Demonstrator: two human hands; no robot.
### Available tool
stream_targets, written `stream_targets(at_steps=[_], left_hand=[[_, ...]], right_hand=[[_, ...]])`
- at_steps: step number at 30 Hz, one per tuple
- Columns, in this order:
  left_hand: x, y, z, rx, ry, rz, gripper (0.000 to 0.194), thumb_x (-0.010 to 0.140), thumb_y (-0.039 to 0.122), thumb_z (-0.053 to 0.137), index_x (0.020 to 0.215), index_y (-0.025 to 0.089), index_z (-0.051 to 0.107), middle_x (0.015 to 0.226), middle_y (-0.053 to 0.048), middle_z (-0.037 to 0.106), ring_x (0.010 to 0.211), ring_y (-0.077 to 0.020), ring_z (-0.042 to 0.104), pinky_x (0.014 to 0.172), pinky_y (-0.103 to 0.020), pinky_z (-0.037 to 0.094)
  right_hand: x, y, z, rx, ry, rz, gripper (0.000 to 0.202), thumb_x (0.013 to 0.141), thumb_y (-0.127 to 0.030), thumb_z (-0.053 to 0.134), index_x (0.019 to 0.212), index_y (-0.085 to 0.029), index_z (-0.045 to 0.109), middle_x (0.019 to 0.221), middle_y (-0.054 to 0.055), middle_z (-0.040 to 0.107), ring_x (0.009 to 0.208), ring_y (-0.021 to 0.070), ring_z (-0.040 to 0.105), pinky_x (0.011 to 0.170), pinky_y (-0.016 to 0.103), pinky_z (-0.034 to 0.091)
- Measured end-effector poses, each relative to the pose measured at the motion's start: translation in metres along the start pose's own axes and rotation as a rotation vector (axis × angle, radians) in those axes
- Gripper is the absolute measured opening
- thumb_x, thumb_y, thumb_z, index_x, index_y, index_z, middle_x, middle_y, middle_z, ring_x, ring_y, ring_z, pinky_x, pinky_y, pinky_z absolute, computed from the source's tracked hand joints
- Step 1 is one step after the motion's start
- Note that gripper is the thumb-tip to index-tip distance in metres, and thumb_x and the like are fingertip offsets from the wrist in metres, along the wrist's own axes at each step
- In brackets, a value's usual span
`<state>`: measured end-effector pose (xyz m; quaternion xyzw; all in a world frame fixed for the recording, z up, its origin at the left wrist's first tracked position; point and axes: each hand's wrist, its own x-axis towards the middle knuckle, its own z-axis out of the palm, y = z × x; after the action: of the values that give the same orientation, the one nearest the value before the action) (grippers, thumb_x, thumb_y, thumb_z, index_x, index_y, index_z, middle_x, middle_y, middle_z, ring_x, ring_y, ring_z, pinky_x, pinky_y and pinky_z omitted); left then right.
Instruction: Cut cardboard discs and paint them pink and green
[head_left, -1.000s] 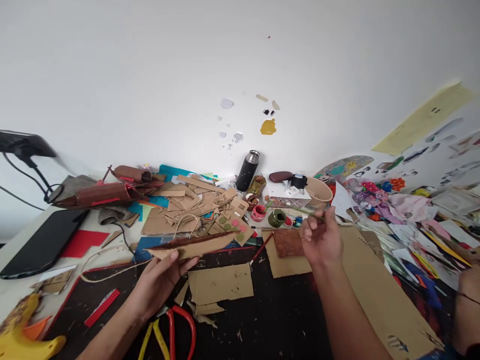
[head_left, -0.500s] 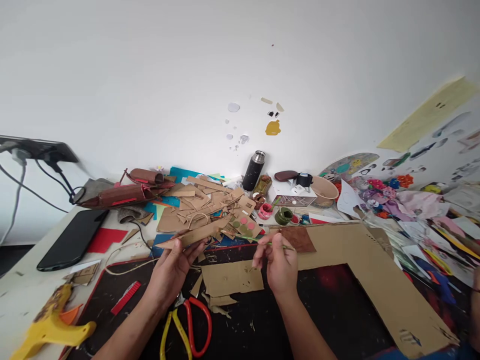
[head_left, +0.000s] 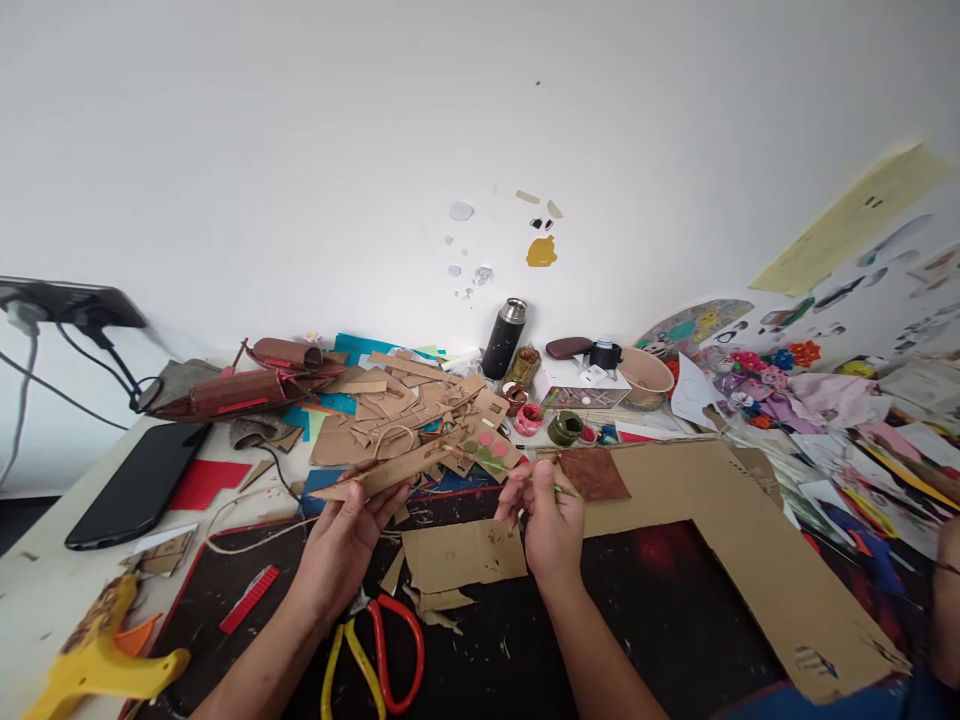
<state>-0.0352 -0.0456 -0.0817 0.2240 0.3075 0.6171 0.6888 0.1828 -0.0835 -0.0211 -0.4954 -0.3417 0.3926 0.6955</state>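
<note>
My left hand is closed round a long piece of brown cardboard with a pointed left end. Between the fingers of my right hand is a thin green paintbrush, its tip pointing left, close to the cardboard's right end. Just behind the brush lies a cardboard scrap with pink and green paint dabs. Below and between my hands, a flat cardboard rectangle rests on the dark mat. A brown-painted square lies right of my right hand.
Pliers with red and yellow handles lie at the front, a yellow glue gun at the left. Paint jars, a black flask and cardboard scraps stand behind. A cardboard frame spans the right. Another person's arm shows far right.
My right hand and the brush have shifted slightly left, bringing the brush tip nearer the cardboard's right end. My left hand keeps its hold. The whole view has shifted a little.
</note>
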Motion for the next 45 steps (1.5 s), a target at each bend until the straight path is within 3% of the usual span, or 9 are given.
stream_targets(at_steps=[4,12,21,30,39,45], left_hand=[[0.001,-0.001,-0.001,0.009,0.0,0.003,0.041,0.085,0.05,0.086,0.114,0.023,0.075,0.128,-0.01,0.076,0.126,-0.0384,0.068,0.118,-0.067,0.045],[0.0,-0.001,0.0,0.022,-0.007,0.024,0.044,0.084,0.049,0.087,0.116,0.021,0.075,0.133,-0.012,0.073,0.133,-0.0397,0.063,0.119,-0.065,0.045],[0.001,0.0,0.0,0.023,0.011,0.004,0.043,0.082,0.051,0.088,0.112,0.023,0.074,0.126,-0.011,0.077,0.126,-0.0404,0.068,0.119,-0.07,0.042],[-0.001,0.0,0.001,0.037,-0.028,0.006,0.042,0.086,0.05,0.085,0.116,0.023,0.073,0.131,-0.011,0.075,0.126,-0.0378,0.069,0.12,-0.067,0.042],[-0.002,0.001,0.001,0.018,-0.008,0.011,0.039,0.085,0.047,0.086,0.113,0.023,0.073,0.129,-0.011,0.074,0.125,-0.0372,0.068,0.12,-0.067,0.042],[-0.002,0.002,0.002,0.038,-0.022,0.002,0.038,0.086,0.049,0.085,0.112,0.024,0.074,0.128,-0.009,0.075,0.123,-0.0361,0.069,0.12,-0.067,0.041]], right_hand=[[0.0,-0.001,-0.005,0.017,0.054,-0.011,0.056,0.091,-0.071,0.067,0.079,-0.017,0.069,0.056,0.002,0.069,0.038,0.0145,0.064,0.036,0.019,0.043],[-0.013,0.0,0.013,0.016,-0.079,0.016,0.057,0.091,-0.071,0.068,0.076,-0.016,0.07,0.056,0.003,0.069,0.039,0.0146,0.065,0.036,0.019,0.042],[0.003,0.002,-0.01,-0.033,0.106,-0.018,0.057,0.089,-0.073,0.068,0.078,-0.017,0.068,0.056,0.002,0.068,0.039,0.015,0.063,0.036,0.021,0.042],[-0.011,0.0,0.007,-0.034,-0.06,0.028,0.059,0.089,-0.074,0.068,0.076,-0.017,0.069,0.056,0.003,0.068,0.038,0.0149,0.063,0.036,0.02,0.042],[0.007,0.004,-0.014,-0.004,0.15,-0.027,0.054,0.09,-0.07,0.069,0.081,-0.017,0.068,0.057,0.0,0.067,0.04,0.0141,0.061,0.037,0.021,0.042],[-0.006,0.002,-0.006,0.009,0.036,0.017,0.056,0.091,-0.072,0.067,0.079,-0.017,0.067,0.052,0.0,0.065,0.037,0.0144,0.06,0.036,0.021,0.041]])
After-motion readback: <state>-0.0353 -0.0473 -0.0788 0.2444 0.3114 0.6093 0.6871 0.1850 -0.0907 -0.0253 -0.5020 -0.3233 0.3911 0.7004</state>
